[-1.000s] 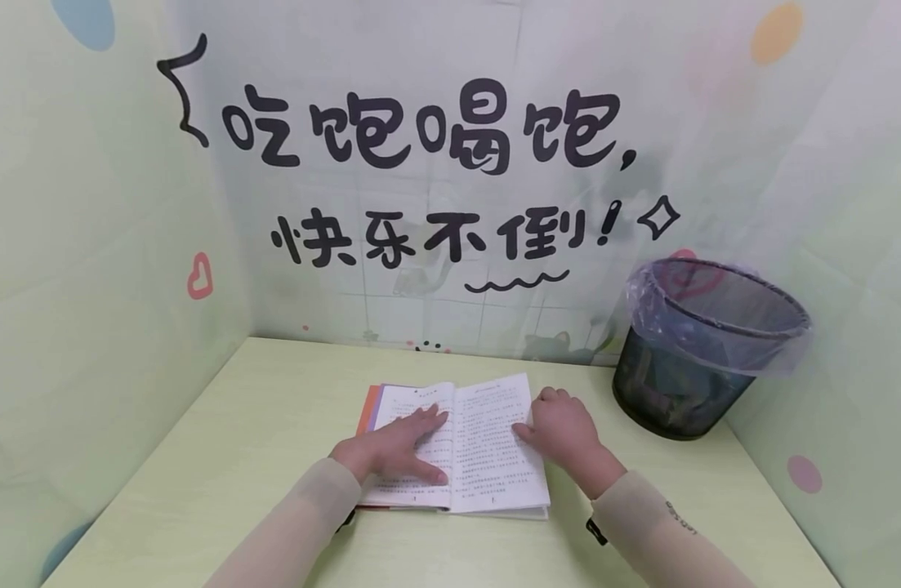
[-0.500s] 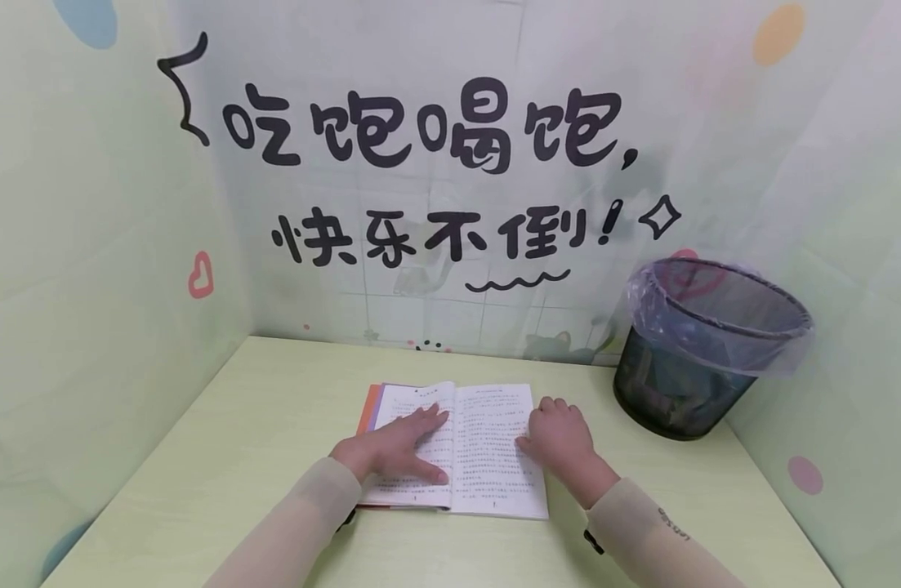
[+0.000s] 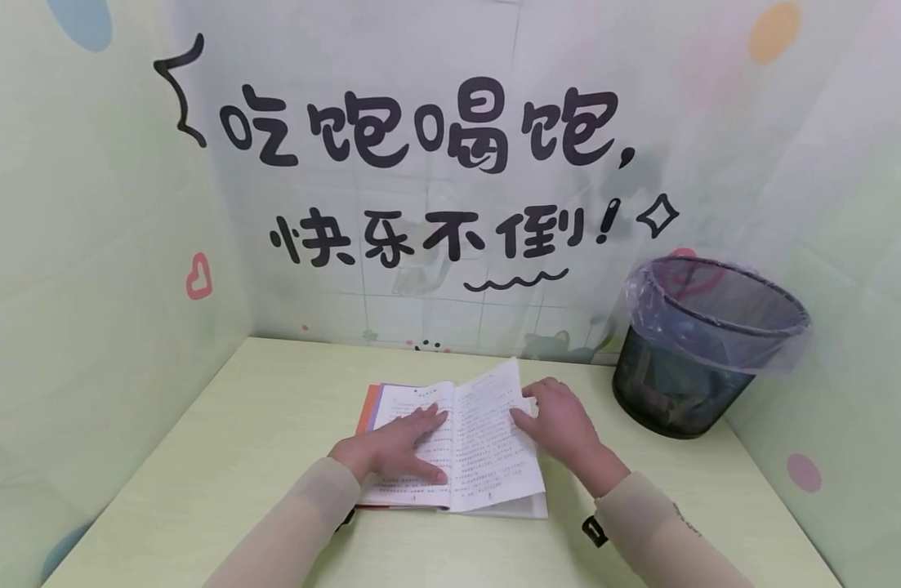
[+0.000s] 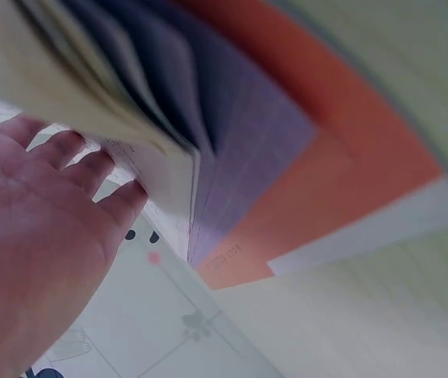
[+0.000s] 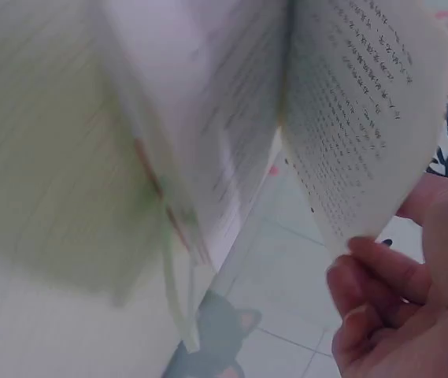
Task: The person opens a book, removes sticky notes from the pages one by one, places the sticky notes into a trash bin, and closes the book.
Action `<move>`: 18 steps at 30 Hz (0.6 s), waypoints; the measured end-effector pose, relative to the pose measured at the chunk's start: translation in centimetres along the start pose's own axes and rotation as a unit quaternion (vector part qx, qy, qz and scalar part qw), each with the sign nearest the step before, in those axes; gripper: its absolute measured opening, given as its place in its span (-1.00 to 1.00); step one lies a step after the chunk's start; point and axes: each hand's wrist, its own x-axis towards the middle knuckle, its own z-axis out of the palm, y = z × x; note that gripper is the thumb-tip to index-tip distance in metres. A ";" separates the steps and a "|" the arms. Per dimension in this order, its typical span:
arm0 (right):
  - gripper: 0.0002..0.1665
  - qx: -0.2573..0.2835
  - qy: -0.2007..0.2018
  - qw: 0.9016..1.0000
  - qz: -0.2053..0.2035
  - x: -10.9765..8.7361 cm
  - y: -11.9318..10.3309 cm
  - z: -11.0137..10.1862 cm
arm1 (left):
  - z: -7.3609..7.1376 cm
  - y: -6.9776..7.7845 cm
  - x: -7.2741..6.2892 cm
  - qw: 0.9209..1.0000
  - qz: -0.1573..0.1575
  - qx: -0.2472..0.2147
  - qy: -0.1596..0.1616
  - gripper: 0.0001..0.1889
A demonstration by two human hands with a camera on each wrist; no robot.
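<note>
An open book (image 3: 428, 394) lies on the table, its pages printed with text. My left hand (image 3: 394, 447) rests with spread fingers on the left page, thumb near the centre fold. In the left wrist view, that hand (image 4: 46, 213) lies against the page, beside purple sheets (image 4: 247, 134) and an orange cover flap (image 4: 365, 169). At the book's right edge, my right hand (image 3: 564, 420) pinches a single page (image 3: 490, 441), raised and tilted above those beneath. The right wrist view shows this hand (image 5: 412, 307) holding the lifted page (image 5: 357, 118) near its corner, between thumb and fingers.
A dark mesh waste bin (image 3: 671, 392) lined with a translucent purple bag (image 3: 715, 347) stands at the back right. Printed fabric walls (image 3: 421, 318) enclose the pale table (image 3: 222, 474) at the back and sides. A pale ribbon-like strip (image 5: 178, 291) hangs from the book.
The right page lay nearly flat half a second ago; a page now stands raised, leaning left. My right hand's fingers have uncurled somewhat. The left hand stays in place.
</note>
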 end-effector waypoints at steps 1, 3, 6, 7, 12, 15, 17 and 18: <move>-0.56 0.048 -0.005 0.999 0.011 0.1 -0.1 -0.1 | 0.0 0.0 0.0 1.000 0.000 -0.001 0.000 0.18; -0.61 0.143 -0.021 0.989 0.036 0.3 -0.3 -0.2 | 0.0 -0.1 0.0 1.000 0.000 -0.003 0.000 0.18; -0.62 0.272 -0.049 0.958 0.071 0.4 -0.5 0.3 | 0.0 -0.1 0.0 1.000 -0.001 -0.005 0.001 0.18; -0.60 0.311 -0.059 0.945 0.082 0.5 -0.5 0.5 | 0.0 -0.1 0.0 1.000 -0.002 -0.006 0.002 0.18; -0.56 0.414 -0.083 0.900 0.109 0.1 -0.2 2.4 | -0.2 -0.2 0.0 1.000 0.005 -0.004 0.003 0.18; -0.55 0.422 -0.087 0.896 0.109 -0.4 0.0 3.5 | -0.3 -0.2 -0.1 1.000 0.017 0.000 0.007 0.18; -0.52 0.428 -0.093 0.893 0.107 -0.7 0.2 4.1 | -0.4 -0.3 -0.1 1.000 0.027 0.006 0.011 0.17; -0.50 0.433 -0.099 0.890 0.100 -0.9 0.3 4.3 | -0.4 -0.3 -0.2 0.999 0.030 0.008 0.014 0.17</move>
